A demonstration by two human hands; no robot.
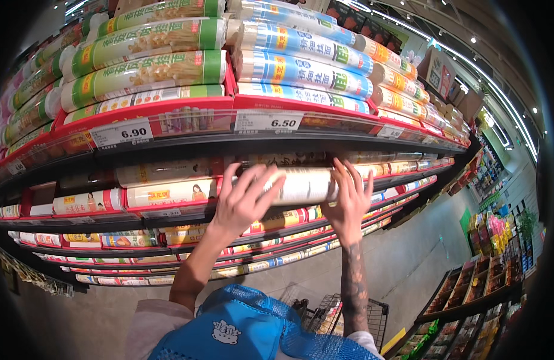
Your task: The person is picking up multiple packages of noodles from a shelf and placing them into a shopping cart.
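A pale cylindrical pack of dried noodles [303, 185], slightly blurred, lies level between my two hands at the front of the second shelf. My left hand [243, 195] grips its left end with the fingers spread over the top. At the opposite end, my right hand [347, 198] holds it, fingers pointing up toward the shelf. Both thumbs are mostly hidden. Just left of my left hand, a cream-and-red noodle pack [171, 193] rests in a red shelf tray. Darker, shaded packs [169, 172] lie behind it.
Green-labelled noodle packs [146, 72] and blue-and-white ones [304, 76] are stacked above, behind a shelf edge with price tags [268, 121]. More stocked shelves [277, 221] run below. A wire shopping cart [375, 310] stands on the floor by my right arm. Snack bins [470, 283] stand farther right.
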